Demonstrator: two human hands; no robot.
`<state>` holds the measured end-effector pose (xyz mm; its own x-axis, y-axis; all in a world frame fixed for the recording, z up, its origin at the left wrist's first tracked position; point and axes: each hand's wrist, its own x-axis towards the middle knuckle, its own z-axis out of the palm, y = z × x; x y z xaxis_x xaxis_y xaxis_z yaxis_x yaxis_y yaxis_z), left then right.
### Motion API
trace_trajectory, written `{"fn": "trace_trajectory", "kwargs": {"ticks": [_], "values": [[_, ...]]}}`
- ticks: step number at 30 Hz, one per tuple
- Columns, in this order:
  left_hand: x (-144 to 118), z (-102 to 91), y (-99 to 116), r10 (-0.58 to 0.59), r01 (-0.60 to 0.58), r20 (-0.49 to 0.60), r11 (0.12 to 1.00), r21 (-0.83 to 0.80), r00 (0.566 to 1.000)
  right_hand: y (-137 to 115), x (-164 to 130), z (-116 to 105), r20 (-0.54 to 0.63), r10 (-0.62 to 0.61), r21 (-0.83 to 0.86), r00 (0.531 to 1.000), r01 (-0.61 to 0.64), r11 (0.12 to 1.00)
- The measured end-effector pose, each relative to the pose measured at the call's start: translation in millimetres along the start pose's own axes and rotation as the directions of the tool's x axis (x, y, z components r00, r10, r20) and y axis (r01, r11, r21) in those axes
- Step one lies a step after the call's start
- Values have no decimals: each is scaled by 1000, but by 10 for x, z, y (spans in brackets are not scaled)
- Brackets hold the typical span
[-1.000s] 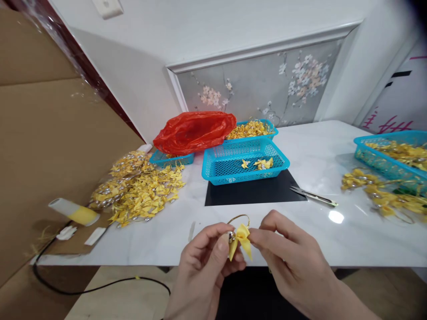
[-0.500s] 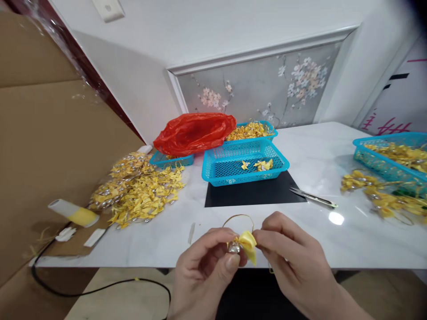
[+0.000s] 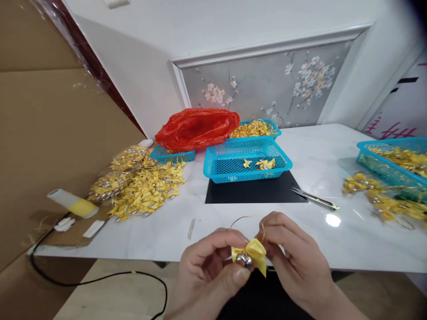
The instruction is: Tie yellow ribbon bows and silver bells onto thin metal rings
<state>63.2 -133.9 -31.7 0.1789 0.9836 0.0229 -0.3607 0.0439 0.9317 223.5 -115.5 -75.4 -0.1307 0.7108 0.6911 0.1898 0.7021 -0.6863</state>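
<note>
My left hand (image 3: pixel 207 272) pinches a yellow ribbon bow (image 3: pixel 256 252) between thumb and fingers, just over the table's front edge. Small shiny silver bells (image 3: pixel 243 259) sit at the bow's middle, above my left thumb. From the bow a thin gold cord (image 3: pixel 247 217) loops up and across to my right hand (image 3: pixel 296 260). That hand is closed at the bow's right side, its fingertips close together near the cord. What exactly they pinch is hidden behind the fingers.
A blue basket (image 3: pixel 213 174) holding a few bows stands on a black mat (image 3: pixel 253 193). Scissors (image 3: pixel 315 198) lie to its right. Bows are piled (image 3: pixel 143 189) at left; a red plastic bag (image 3: pixel 196 129) is behind. Another blue basket (image 3: pixel 376 158) is at right.
Both hands and the bow have shifted slightly right and down in view. The bow has turned, so its silver bells show more fully and the right fingers sit a little off it.
</note>
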Motion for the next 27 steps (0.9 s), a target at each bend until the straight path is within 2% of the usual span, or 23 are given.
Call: {"fn": "trace_trajectory", "kwargs": {"ticks": [5, 10, 14, 17, 21, 25, 27], "values": [[12, -89, -11, -31, 28, 48, 998, 56, 998, 19, -16, -19, 17, 14, 13, 1000, -15, 1000], [42, -68, -15, 23, -29, 38, 990, 141, 999, 21, -41, 24, -3, 34, 53, 999, -34, 998], [34, -70, -19, 114, -119, 37, 946, 301, 993, 15, -89, 50, -67, 80, 44, 995, -77, 996], [29, -82, -47, 224, -209, 22, 864, 458, 974, -9, -62, 7, -85, -49, -126, 995, 38, 991], [62, -89, -91, 394, -329, 29, 722, 608, 919, -98, 52, -60, -41, -273, -363, 961, 240, 900], [85, -94, -88, 500, -410, 90, 581, 703, 862, -211, 151, -52, 46, -370, -389, 928, 358, 849], [84, -92, -70, 513, -419, 97, 562, 713, 853, -249, 199, -28, 130, -401, -405, 907, 417, 813]]}}
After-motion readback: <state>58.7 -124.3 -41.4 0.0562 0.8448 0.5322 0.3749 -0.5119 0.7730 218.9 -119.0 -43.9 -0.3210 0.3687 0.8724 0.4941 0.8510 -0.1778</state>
